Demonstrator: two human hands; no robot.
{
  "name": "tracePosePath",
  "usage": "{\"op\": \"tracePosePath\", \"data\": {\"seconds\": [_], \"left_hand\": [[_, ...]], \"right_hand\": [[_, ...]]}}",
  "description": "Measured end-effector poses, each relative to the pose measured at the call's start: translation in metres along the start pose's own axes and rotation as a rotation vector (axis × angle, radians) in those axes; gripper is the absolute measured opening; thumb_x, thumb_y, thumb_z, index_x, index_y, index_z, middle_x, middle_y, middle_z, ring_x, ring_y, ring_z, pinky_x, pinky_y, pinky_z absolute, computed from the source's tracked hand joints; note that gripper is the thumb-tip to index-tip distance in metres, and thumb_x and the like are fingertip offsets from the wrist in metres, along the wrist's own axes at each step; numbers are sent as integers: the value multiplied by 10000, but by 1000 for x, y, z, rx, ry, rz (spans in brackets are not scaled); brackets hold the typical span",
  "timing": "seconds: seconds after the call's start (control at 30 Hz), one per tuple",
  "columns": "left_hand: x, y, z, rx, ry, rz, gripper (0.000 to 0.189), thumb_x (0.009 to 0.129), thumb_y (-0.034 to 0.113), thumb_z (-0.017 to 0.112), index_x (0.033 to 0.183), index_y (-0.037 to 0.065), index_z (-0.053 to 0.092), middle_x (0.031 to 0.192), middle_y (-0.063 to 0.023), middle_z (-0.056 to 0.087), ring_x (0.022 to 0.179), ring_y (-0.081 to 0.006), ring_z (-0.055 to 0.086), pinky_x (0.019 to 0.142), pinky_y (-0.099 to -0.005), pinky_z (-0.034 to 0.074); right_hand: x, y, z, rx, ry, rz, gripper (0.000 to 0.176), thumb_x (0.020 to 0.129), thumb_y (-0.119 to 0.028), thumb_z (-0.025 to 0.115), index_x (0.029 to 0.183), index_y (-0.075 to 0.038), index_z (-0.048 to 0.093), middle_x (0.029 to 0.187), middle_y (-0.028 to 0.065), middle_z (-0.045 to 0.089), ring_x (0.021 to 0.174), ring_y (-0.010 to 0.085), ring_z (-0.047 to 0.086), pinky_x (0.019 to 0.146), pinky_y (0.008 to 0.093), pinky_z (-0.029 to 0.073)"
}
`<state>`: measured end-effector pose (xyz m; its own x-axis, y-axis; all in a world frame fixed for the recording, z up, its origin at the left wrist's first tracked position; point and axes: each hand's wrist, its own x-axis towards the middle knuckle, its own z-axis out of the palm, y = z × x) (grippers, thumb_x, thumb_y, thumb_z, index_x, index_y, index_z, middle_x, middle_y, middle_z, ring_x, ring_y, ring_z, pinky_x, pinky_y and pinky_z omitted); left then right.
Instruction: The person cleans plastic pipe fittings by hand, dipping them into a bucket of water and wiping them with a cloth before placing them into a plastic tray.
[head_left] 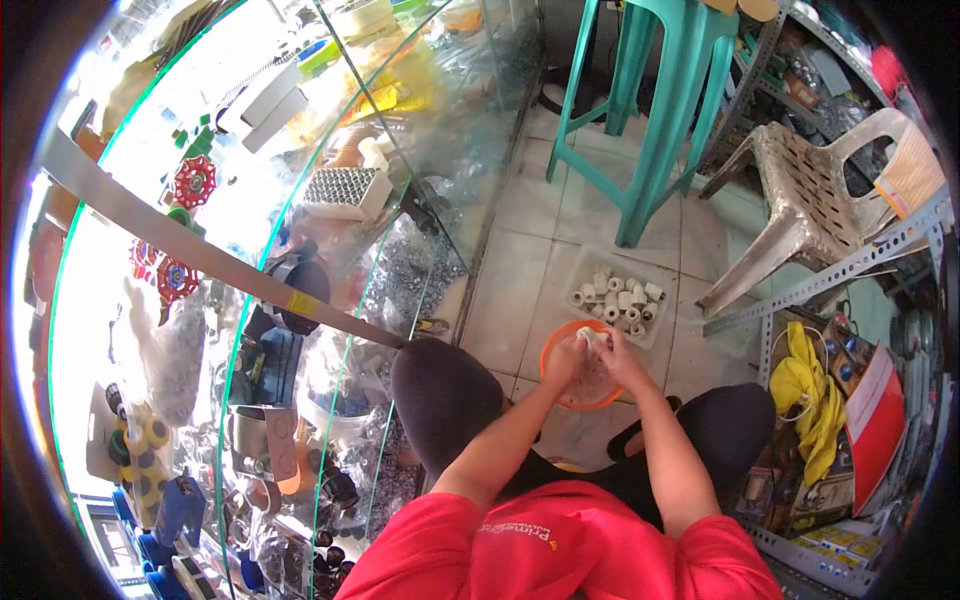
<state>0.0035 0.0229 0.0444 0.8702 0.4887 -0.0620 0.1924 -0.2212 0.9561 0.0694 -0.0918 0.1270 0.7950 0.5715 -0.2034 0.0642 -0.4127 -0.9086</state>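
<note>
Both my hands meet over an orange basin [549, 352] on the floor between my knees. My left hand [565, 362] and my right hand [622, 362] are closed around a small white pipe fitting [592, 338], mostly covered by the fingers. The basin seems to hold cloudy liquid [592, 388]. Just beyond its rim lies a clear plastic tray [571, 268] with several white pipe fittings [613, 299] in it.
A glass display case [330, 250] full of hardware runs along my left. Ahead stands a green plastic stool [640, 150]. To the right are a dirty plastic chair [800, 180], metal shelving [840, 262] and a yellow cloth [805, 400]. White tiles [500, 290] cover the floor.
</note>
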Motion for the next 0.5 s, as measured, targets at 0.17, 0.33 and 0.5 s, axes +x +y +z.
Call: {"op": "tracePosePath", "data": {"seconds": [0.17,0.33,0.5], "left_hand": [[-2,21,-7,-37,1,-37,275,804,230,467,745,-31,531,753,-197,553,754,-346,552,659,-405,420],[-6,35,-12,103,-102,-22,284,835,248,440,869,-8,560,842,-177,577,788,-291,558,688,-362,414],[-5,17,-7,-134,10,-124,302,829,258,435,865,-22,542,832,-190,574,753,-339,544,672,-392,413]], "right_hand": [[20,66,17,-85,75,-103,440,865,-449,393,1067,-66,467,712,55,538,529,154,502,494,261,413],[3,3,-14,385,-193,627,426,849,-436,421,963,-29,476,811,119,561,727,246,543,654,327,433],[12,33,29,-316,330,-569,331,856,-410,424,849,-86,493,611,53,503,441,142,443,409,250,354]]}}
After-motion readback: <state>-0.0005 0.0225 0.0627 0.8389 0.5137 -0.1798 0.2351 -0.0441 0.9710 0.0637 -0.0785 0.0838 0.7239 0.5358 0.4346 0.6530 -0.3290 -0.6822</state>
